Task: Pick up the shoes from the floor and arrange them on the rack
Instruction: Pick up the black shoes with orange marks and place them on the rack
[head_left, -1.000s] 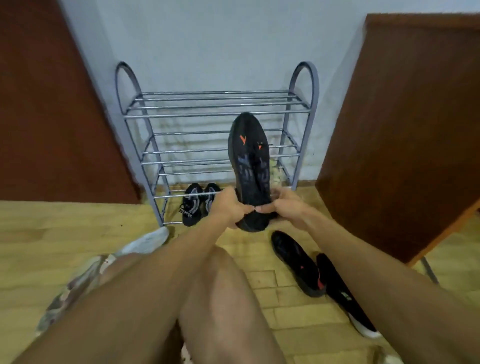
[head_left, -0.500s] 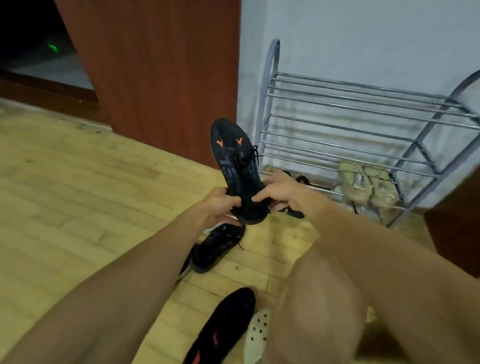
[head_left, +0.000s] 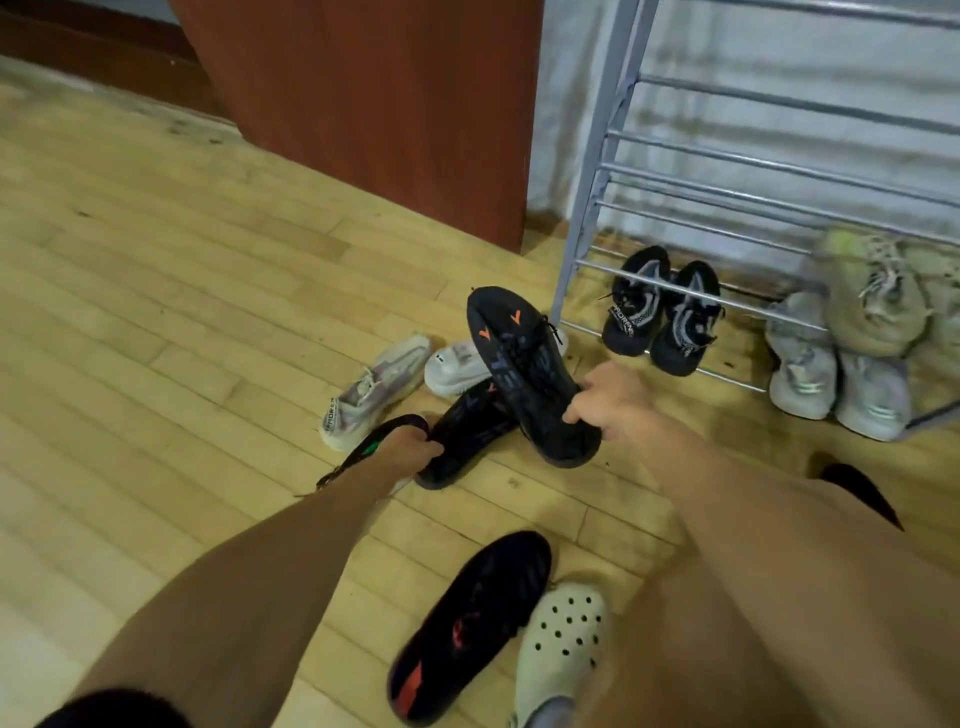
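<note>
On the far left of the wood floor lies a pale sneaker on its side, and a white shoe lies just beside it; both need a lift to the rack. Next comes the left hand, its grip closed on the heel end of a black sneaker that rests on the floor, likely so the pair can go up together. A dark strap or lace lies under that hand, and it is too blurred to say what it belongs to. The right hand has its grip clamped on the heel of the other black sneaker, held in the air with the sole and its orange marks facing up; holding it by the heel leaves the toe free to slide onto a shelf. Near the bottom lie a black shoe with red marks and a white clog, touching side by side. To the right stands the grey metal rack. A pair of small black shoes sits on its lowest bars, toes pointing out. Further right, pale grey sneakers sit with tan sneakers piled on top, maybe to save room.
</note>
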